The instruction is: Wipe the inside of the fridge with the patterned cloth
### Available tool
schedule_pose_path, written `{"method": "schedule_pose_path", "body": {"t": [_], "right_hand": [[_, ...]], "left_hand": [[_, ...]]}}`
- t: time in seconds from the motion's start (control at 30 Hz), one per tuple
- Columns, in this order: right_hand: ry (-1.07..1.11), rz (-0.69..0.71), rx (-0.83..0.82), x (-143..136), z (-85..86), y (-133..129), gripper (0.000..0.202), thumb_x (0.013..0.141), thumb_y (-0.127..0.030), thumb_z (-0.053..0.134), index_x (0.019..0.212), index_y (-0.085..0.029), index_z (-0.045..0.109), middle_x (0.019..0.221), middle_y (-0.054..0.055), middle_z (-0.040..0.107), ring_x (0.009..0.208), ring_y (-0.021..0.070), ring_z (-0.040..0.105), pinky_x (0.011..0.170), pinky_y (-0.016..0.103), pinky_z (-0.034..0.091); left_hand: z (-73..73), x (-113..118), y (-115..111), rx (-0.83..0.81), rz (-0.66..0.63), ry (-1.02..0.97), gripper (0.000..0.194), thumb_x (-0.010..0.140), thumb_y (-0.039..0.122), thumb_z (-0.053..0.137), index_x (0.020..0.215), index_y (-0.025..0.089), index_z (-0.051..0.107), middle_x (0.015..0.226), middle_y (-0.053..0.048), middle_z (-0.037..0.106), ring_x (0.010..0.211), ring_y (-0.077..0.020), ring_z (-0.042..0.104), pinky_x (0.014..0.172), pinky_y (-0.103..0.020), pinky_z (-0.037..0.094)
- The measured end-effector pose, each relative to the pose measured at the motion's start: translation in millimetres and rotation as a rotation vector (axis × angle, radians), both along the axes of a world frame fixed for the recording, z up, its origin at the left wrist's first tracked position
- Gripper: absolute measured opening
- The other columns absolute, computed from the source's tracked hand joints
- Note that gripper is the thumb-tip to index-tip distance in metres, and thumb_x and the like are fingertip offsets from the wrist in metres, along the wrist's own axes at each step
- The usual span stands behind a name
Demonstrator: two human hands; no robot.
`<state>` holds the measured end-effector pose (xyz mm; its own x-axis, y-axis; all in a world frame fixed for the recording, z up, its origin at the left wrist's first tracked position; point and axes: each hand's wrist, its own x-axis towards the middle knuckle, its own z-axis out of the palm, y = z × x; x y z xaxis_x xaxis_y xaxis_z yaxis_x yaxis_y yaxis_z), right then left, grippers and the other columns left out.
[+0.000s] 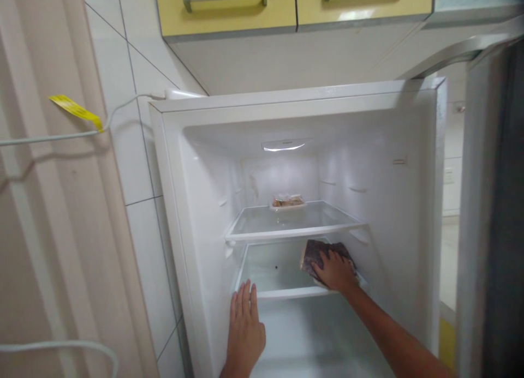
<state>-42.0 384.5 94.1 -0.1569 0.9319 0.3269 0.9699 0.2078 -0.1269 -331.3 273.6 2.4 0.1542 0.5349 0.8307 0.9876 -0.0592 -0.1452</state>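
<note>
My right hand (336,270) presses a dark brown cloth (317,252) against the right part of the lower glass shelf (266,266) in an open fridge (172,231). Its fingers curve over the cloth, whose edge looks lighter. At the left front corner of that same shelf, my left hand (245,326) has its fingers stretched out and lying close together, and no object shows in it. A small dark spot is on the shelf glass between the hands. Higher up, a clear-wrapped food tray (287,202) sits at the back of the upper shelf (295,220).
The fridge door (489,203) stands swung out on the right. Yellow cabinets (229,12) with metal handles hang above. A white cable (53,139) with a yellow tag (76,111) crosses the left side. A lamp (284,145) is set in the fridge ceiling.
</note>
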Motion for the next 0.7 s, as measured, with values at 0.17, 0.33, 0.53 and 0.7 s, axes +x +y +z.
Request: {"method": "schedule_pose_path", "body": {"t": [0.17,0.33,0.53,0.7], "right_hand": [[0.026,-0.015,-0.012,-22.2,3.0,-3.8,0.061,0.095,-0.049,0.034,0.140,-0.013,0.054,0.144,0.023,0.053,0.133,0.0357,0.046,0.112,0.054,0.027],[0.069,0.038,-0.026,-62.9,3.3,-14.1,0.063,0.095,-0.051,0.031,0.143,-0.015,0.051,0.153,0.020,0.046,0.140,0.0381,0.039,0.113,0.056,0.025],[0.083,0.332,-0.056,-143.3,10.9,-35.9,0.065,0.095,-0.056,0.030,0.147,-0.021,0.048,0.155,0.016,0.045,0.144,0.0394,0.034,0.115,0.061,0.023],[0.063,0.627,-0.090,-178.5,20.0,-31.1,0.054,0.095,-0.052,0.034,0.145,-0.037,0.047,0.156,0.003,0.046,0.146,0.0313,0.035,0.117,0.059,0.023]], "left_hand": [[6.7,5.4,-6.0,-0.010,-0.058,-0.094,0.089,0.067,0.009,0.056,0.152,0.010,0.031,0.155,-0.016,0.043,0.147,-0.0317,0.034,0.124,-0.054,0.027],[11.4,4.1,-10.1,-0.037,-0.063,-0.073,0.093,0.069,0.005,0.052,0.156,0.010,0.020,0.155,-0.017,0.043,0.147,-0.0306,0.035,0.123,-0.053,0.030],[10.7,5.1,-10.9,0.014,-0.056,-0.068,0.090,0.075,0.002,0.046,0.157,0.010,0.011,0.156,-0.019,0.041,0.149,-0.0308,0.033,0.118,-0.053,0.039],[19.6,10.0,-13.5,0.070,-0.058,-0.181,0.082,0.079,0.003,0.043,0.156,0.006,0.015,0.158,-0.022,0.034,0.150,-0.0294,0.029,0.115,-0.049,0.044]]}}
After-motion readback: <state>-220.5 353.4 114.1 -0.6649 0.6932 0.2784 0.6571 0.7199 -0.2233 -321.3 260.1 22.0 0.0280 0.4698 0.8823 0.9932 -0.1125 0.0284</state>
